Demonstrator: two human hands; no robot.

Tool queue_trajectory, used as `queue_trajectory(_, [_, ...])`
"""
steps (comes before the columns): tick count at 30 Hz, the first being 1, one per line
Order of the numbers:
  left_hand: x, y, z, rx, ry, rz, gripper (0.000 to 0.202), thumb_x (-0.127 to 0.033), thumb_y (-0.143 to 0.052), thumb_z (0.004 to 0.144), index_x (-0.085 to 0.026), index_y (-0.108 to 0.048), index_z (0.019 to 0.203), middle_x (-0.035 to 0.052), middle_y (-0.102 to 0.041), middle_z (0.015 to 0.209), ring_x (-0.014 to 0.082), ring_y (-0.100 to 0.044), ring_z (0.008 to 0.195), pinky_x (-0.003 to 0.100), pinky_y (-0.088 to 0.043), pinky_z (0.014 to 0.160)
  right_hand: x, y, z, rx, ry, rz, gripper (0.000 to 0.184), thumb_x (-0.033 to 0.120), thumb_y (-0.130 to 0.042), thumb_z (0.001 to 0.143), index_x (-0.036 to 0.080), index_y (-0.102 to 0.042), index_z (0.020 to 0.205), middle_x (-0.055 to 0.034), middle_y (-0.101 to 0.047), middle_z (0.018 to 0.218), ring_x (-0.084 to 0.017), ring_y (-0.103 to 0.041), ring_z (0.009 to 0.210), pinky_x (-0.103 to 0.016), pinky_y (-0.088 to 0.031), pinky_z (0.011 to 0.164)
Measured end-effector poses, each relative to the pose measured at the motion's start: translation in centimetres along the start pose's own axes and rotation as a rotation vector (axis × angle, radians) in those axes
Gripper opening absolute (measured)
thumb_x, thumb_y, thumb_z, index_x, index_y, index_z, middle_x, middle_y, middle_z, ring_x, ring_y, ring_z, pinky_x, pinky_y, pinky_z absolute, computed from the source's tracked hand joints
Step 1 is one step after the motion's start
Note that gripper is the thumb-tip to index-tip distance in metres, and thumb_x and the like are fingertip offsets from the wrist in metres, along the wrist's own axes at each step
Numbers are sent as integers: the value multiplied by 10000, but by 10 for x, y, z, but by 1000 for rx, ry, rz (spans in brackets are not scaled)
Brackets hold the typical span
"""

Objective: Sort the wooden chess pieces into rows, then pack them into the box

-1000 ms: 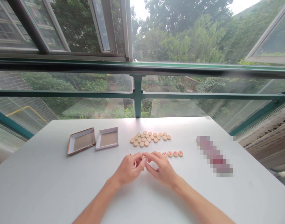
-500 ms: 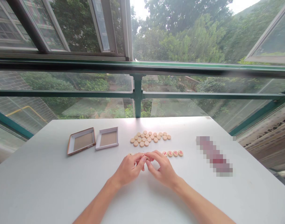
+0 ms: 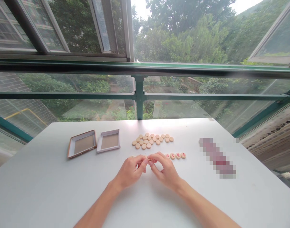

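A small disc (image 3: 149, 160) is pinched at the fingertips.
It is gripped by the left hand (image 3: 129, 173) and right hand (image 3: 166, 172) together, over the tabletop (image 3: 64, 186) (its face is mostly hidden), left of a row of red-marked pieces (image 3: 178, 155). Fingertip handling seems the step in hand; for any release, one grip must be eased while steadiness is kept.

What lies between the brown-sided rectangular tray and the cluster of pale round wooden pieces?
In the head view, a white-walled rectangular tray lies between the brown-sided tray and the wooden pieces.
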State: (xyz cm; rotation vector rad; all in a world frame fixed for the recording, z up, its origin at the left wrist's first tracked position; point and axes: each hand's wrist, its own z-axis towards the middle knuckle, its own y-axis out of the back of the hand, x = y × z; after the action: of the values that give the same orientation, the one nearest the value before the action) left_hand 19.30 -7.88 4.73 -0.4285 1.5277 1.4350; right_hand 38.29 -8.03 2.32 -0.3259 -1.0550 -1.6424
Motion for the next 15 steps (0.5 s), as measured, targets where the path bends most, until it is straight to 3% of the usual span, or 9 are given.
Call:
queue_trajectory(8, [5, -1, 0, -35, 5, 74, 367, -413, -423, 1007, -209, -655, 808, -44, -645, 625, 111, -518, 558, 235, -379, 598, -7, 9, 3, -96, -73, -45, 115, 259, -550, 979, 227, -654, 1016, -37, -666, 869, -170, -625, 758, -316, -520, 719])
queue_trajectory(15, [14, 1, 0, -94, -1, 110, 359, -428, -422, 996, -216, -650, 818, -42, -644, 606, 121, -550, 563, 229, -401, 606, -16, 38, 12, -292, -228, -54, 182, 365, -565, 976, 219, -674, 972, -49, -713, 877, -204, -680, 834, -345, -538, 808])
